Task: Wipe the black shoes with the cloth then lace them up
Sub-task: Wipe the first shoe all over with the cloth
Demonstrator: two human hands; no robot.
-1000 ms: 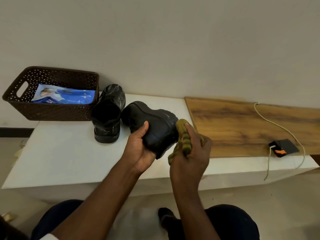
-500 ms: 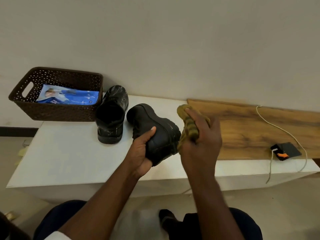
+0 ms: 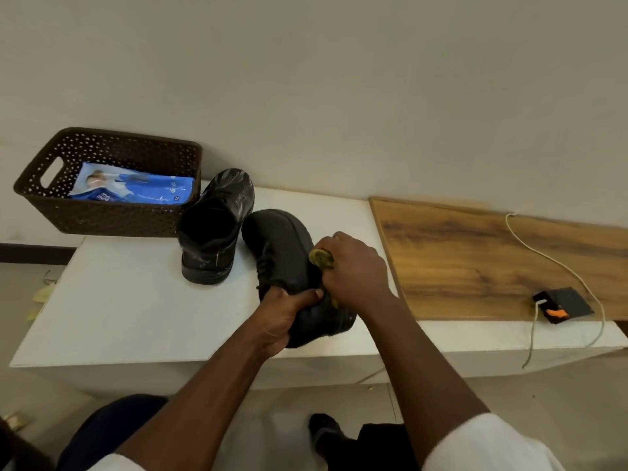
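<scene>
A black shoe [image 3: 285,256] lies tilted on the white table [image 3: 129,311], toe toward the wall. My left hand [image 3: 285,317] grips its heel end from the near side. My right hand [image 3: 353,270] holds a bunched yellow-green cloth [image 3: 321,257] and presses it against the shoe's right side; most of the cloth is hidden under my fingers. A second black shoe [image 3: 215,229] stands upright just to the left, dusty white marks on its toe and heel. No laces are plainly visible.
A dark brown perforated basket [image 3: 112,215] with a blue packet [image 3: 136,192] stands at the table's back left. A wooden board [image 3: 492,260] covers the right part, with a small black and orange device [image 3: 562,304] and a white cable [image 3: 557,266]. My knees are below.
My right hand with the cloth has gone from the shoe's sole edge up past its toe and now down onto its right side. The shoe has swung nearer me, and the view moved closer.
</scene>
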